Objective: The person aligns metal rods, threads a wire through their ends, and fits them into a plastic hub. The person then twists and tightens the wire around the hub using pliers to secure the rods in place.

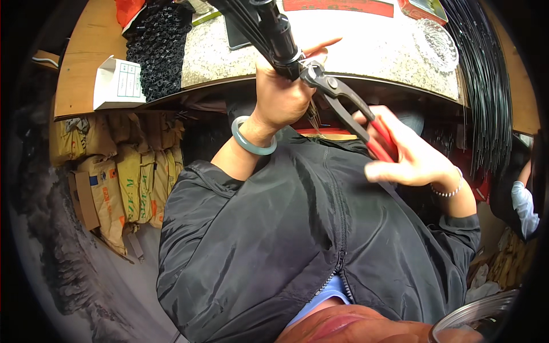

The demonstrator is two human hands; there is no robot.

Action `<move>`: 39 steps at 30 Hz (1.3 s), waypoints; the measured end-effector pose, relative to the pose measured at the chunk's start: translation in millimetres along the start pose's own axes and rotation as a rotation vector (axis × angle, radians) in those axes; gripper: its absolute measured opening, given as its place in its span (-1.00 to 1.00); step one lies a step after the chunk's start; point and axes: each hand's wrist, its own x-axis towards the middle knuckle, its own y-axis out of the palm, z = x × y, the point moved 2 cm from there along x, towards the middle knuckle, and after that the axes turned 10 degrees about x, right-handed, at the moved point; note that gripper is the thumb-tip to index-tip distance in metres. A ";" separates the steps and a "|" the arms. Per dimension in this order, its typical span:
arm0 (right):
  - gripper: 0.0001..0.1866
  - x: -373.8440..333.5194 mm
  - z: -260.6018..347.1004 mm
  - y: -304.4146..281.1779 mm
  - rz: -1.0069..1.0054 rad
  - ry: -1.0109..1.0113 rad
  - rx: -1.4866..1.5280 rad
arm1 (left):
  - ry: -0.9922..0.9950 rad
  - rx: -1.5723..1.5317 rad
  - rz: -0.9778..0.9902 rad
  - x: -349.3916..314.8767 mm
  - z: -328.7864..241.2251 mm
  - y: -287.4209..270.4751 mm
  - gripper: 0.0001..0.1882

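Observation:
My left hand (281, 97), with a pale green bangle at its wrist, is closed around what looks like a black umbrella frame (277, 34). The frame is a bundle of thin dark ribs around a thicker tubular shaft, tilted up and away over the bench edge. One finger of that hand points out to the right. Red-handled pincers (349, 103) are gripped in my right hand (409, 151), which wears a beaded bracelet. Their dark jaws touch or nearly touch the frame's collar beside my left fingers; what lies between the jaws is too small to make out.
A speckled work surface (211, 66) lies beyond my hands. On its left are a heap of small black parts (160, 51) and an open white box (119, 84). To the right stand a clear glass dish (437, 46) and long black rods (486, 86). Sacks (108, 194) fill the space below.

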 end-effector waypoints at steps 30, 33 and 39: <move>-0.73 -16.8 47.7 -15.3 -0.382 -0.056 -0.984 | -0.026 0.133 0.002 1.7 0.2 8.0 -0.87; -0.75 -16.3 49.0 -14.2 -0.389 -0.003 -1.010 | -0.034 0.107 -0.004 2.2 1.1 9.2 -0.69; -0.74 -7.6 11.4 -10.6 -0.168 -0.048 -0.044 | -0.198 -0.008 -0.087 11.3 -9.7 10.1 -0.69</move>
